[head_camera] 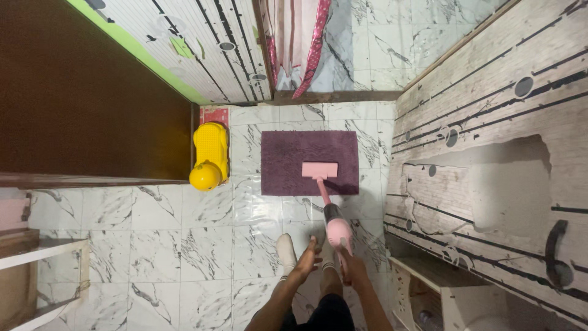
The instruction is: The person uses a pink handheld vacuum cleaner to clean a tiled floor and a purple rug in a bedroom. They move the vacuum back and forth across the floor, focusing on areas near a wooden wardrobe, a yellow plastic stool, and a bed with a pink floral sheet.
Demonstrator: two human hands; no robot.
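Vacuuming under way — pink stick vacuum (334, 214) has its flat head (319, 170) sitting on the purple bath mat (288, 160), right-of-centre and toward the near edge; wand slopes back from there to the motor body just in front of the feet. Progress judged from pile alone: no clear stroke marks visible on the mat, so can't say how much of it is covered; head placement suggests the near-right part is in hand, far and left parts likely still open; marble-pattern floor tiles (153, 245) around it show nothing either way.

Right hand (350, 262): arm extended forward and down, grip wrapped closed around the vacuum's handle at the rear of the pink body. Left hand (308, 257): held out just beside the handle, fingers loosely spread, holding nothing — not touching the vacuum as far as I can tell.

Surroundings: yellow plastic stool (209, 156) left of the mat against the brown door (92, 92); white-socked foot (285, 250) on the tiles near the left hand.
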